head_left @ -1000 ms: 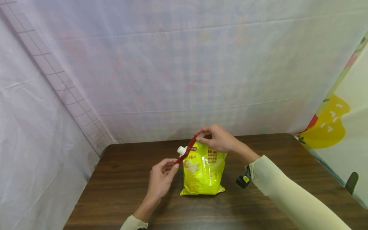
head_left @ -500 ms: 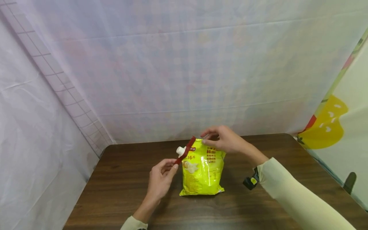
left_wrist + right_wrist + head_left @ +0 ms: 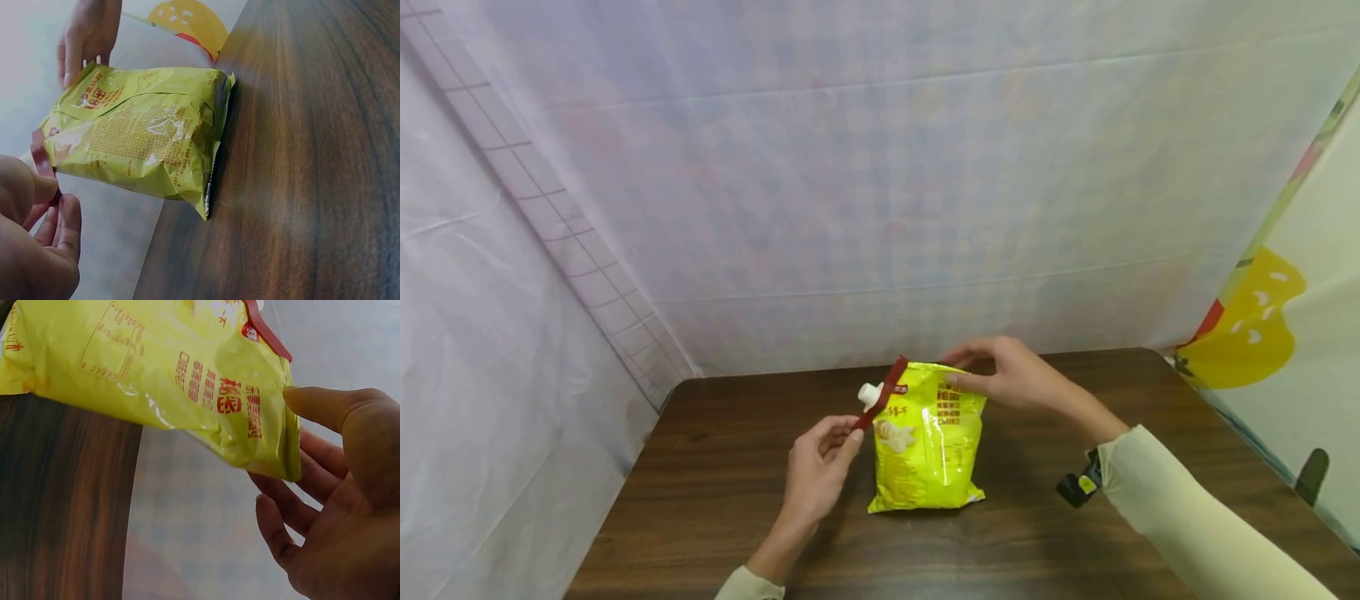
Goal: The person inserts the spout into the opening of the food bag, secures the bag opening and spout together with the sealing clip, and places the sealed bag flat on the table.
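A yellow snack bag (image 3: 928, 450) stands upright on the table, with a red bag clip (image 3: 889, 390) across its slanted upper left edge. A white capped spout (image 3: 870, 395) sticks out from the clip. My left hand (image 3: 822, 462) pinches the clip's lower end between thumb and fingers; the left wrist view shows this end of the red clip (image 3: 41, 153) too. At the bag's top right, my right hand (image 3: 1007, 372) has its thumb on the front and its fingers behind. In the right wrist view the thumb (image 3: 319, 403) meets the bag's top seam; some fingertips are hidden behind the bag.
The dark wooden table (image 3: 715, 500) extends around the bag. A pale curtain (image 3: 925, 208) hangs behind the far table edge, and a white sheet (image 3: 490, 375) hangs at the left. A black wrist camera (image 3: 1079, 485) hangs below the right wrist.
My right hand has left the clip's upper end and slid right along the bag's top edge. The left hand stays at the clip's lower end; the bag has barely moved.
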Available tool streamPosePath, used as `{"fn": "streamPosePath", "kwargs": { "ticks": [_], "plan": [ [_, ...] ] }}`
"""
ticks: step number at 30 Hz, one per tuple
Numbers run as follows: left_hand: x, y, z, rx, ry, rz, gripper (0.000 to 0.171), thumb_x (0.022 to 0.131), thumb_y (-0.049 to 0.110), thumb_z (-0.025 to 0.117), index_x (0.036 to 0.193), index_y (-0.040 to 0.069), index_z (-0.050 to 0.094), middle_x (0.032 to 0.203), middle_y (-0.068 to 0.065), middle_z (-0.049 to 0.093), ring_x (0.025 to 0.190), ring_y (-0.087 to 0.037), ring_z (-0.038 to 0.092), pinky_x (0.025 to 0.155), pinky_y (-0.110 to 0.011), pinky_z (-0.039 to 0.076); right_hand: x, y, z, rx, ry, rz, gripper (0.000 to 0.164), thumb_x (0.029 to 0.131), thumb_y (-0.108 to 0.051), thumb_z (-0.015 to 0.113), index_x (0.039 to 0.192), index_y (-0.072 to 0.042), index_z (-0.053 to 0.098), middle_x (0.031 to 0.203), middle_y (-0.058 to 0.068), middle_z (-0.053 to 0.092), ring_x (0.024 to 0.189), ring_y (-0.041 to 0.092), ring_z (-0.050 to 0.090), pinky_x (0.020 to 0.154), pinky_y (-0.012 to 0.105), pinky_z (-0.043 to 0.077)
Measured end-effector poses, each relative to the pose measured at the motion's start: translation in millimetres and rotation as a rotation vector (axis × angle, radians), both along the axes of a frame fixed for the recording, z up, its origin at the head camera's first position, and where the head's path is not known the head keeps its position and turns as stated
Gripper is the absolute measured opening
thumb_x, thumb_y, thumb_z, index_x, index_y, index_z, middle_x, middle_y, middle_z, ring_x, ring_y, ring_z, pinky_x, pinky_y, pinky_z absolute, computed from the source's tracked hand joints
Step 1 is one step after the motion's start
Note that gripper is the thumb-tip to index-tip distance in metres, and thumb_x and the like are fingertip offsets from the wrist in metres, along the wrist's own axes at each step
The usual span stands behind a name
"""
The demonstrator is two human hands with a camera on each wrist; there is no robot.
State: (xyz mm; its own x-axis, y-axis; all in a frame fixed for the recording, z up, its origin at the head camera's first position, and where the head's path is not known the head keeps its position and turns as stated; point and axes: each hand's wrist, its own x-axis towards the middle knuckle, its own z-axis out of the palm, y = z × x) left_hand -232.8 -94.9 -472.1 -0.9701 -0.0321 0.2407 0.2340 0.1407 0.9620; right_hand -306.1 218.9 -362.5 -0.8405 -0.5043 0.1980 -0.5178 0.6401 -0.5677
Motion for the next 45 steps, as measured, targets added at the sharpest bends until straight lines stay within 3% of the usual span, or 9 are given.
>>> {"fn": "streamPosePath", "kwargs": {
  "ticks": [6,10,14,18,21,26,33,40,45],
  "plan": [
    [0.2,1.2,-0.6,0.019,-0.004,-0.009,0.016,0.103,0.014,0.076,0.119,0.010,0.077,0.115,-0.019,0.077,0.103,-0.030,0.075,0.087,-0.020,0.063,5.4,13.8,-8.9,-0.018,-0.022,-0.012,0.044,0.102,-0.037,0.078,0.139,-0.014,0.070,0.135,0.006,0.075,0.122,0.026,0.073,0.102,0.049,0.063],
    [0.2,2.5,-1.4,0.044,-0.009,-0.023,0.017,0.104,0.012,0.075,0.120,0.009,0.076,0.120,-0.026,0.075,0.107,-0.038,0.075,0.088,-0.021,0.064,9.8,22.7,-20.0,0.002,-0.066,-0.043,0.056,0.100,-0.046,0.078,0.142,-0.012,0.066,0.132,0.006,0.073,0.111,0.021,0.073,0.088,0.040,0.065],
    [0.4,4.0,-2.0,0.072,-0.017,-0.043,0.018,0.105,0.012,0.073,0.122,0.007,0.074,0.123,-0.029,0.073,0.109,-0.042,0.074,0.091,-0.024,0.065,13.7,29.4,-33.7,-0.016,-0.110,-0.032,0.051,0.100,-0.046,0.078,0.136,-0.012,0.069,0.117,0.003,0.077,0.095,0.014,0.071,0.073,0.031,0.060],
    [0.7,5.0,-2.7,0.094,-0.024,-0.058,0.019,0.106,0.012,0.071,0.123,0.006,0.072,0.125,-0.031,0.072,0.112,-0.047,0.073,0.092,-0.025,0.065,18.0,32.6,-46.9,-0.055,-0.151,0.007,0.040,0.101,-0.042,0.077,0.129,-0.013,0.072,0.114,0.001,0.080,0.097,0.012,0.074,0.075,0.028,0.061],
    [0.1,5.4,-4.1,0.093,-0.026,-0.056,0.019,0.106,0.013,0.071,0.124,0.007,0.071,0.125,-0.030,0.072,0.112,-0.046,0.073,0.092,-0.025,0.065,21.6,34.0,-56.2,-0.076,-0.179,0.021,0.040,0.102,-0.040,0.077,0.130,-0.012,0.072,0.116,0.002,0.080,0.100,0.012,0.076,0.078,0.028,0.063],
    [-1.1,6.8,-6.9,0.108,-0.033,-0.062,0.020,0.106,0.014,0.071,0.125,0.007,0.069,0.125,-0.027,0.073,0.112,-0.044,0.074,0.093,-0.027,0.065,26.8,34.5,-68.6,-0.089,-0.189,0.032,0.033,0.103,-0.038,0.076,0.118,-0.008,0.074,0.109,0.004,0.080,0.097,0.015,0.076,0.076,0.027,0.063],
    [-1.5,8.0,-9.7,0.094,-0.047,-0.057,0.026,0.104,0.018,0.076,0.126,0.008,0.067,0.124,-0.019,0.076,0.113,-0.036,0.075,0.094,-0.025,0.064,30.2,32.4,-79.4,-0.142,-0.198,0.040,0.023,0.104,-0.035,0.075,0.102,-0.013,0.071,0.099,0.007,0.079,0.091,0.031,0.077,0.072,0.032,0.064],
    [-1.8,11.9,-13.6,0.101,-0.127,-0.127,0.049,0.094,0.021,0.088,0.130,0.003,0.061,0.127,-0.017,0.076,0.114,-0.023,0.074,0.096,-0.025,0.063,31.5,33.6,-89.6,-0.207,-0.233,0.053,0.018,0.104,-0.029,0.075,0.106,-0.012,0.071,0.102,0.005,0.077,0.090,0.035,0.077,0.076,0.047,0.068],
    [-1.4,15.8,-16.2,0.100,-0.159,-0.113,0.045,0.092,0.023,0.090,0.126,0.003,0.069,0.127,-0.016,0.078,0.115,-0.025,0.075,0.098,-0.029,0.064,31.9,35.5,-95.4,-0.256,-0.246,0.045,0.018,0.104,-0.027,0.076,0.112,-0.011,0.073,0.106,0.008,0.078,0.095,0.036,0.077,0.078,0.048,0.068]
  ]
}}
